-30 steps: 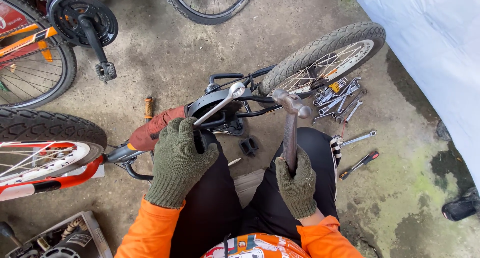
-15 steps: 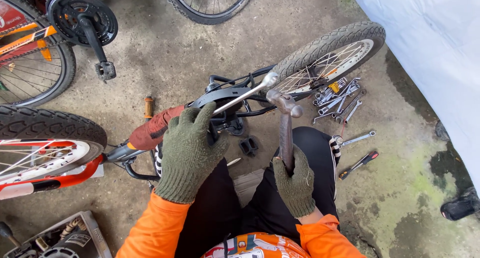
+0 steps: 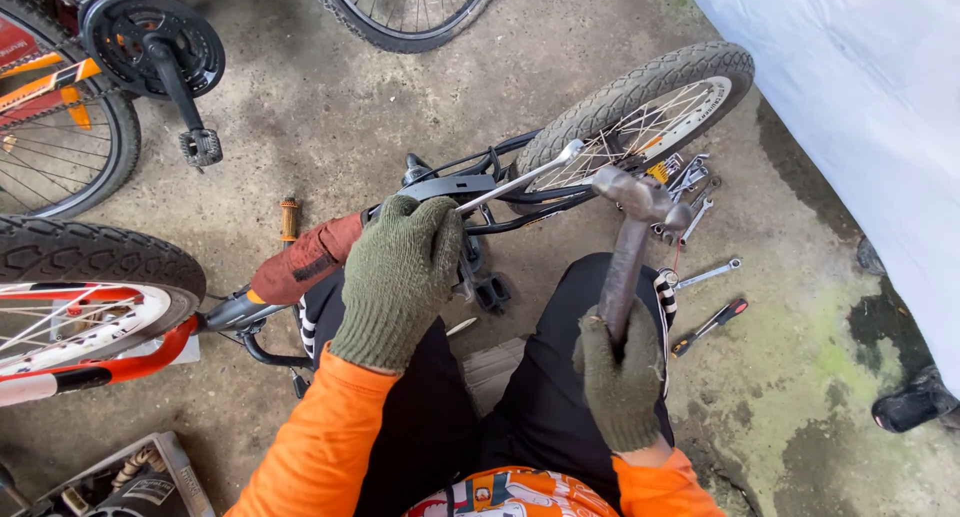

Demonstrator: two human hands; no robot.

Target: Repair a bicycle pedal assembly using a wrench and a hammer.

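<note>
My left hand (image 3: pixel 400 277), in a green knit glove, grips the near end of a long silver wrench (image 3: pixel 520 180) that points up and right over the frame of a small bicycle (image 3: pixel 470 192) lying on its side. My right hand (image 3: pixel 622 372), gloved the same way, holds a hammer (image 3: pixel 632 239) by its handle, head raised just right of the wrench's far end. The bicycle's rear wheel (image 3: pixel 640 112) lies beyond the hammer head. A black pedal (image 3: pixel 492 293) shows between my knees.
Loose wrenches (image 3: pixel 690 192) and a red-handled screwdriver (image 3: pixel 708 326) lie on the concrete at right. Another bicycle's tyre (image 3: pixel 90 262) is at left, a crank and pedal (image 3: pixel 175 72) at top left, a wheel (image 3: pixel 405 12) at top, a white sheet (image 3: pixel 860 107) at right.
My left hand has swung the wrench further right, toward the rear wheel. The hammer stays raised in my right hand, its head shifted slightly right.
</note>
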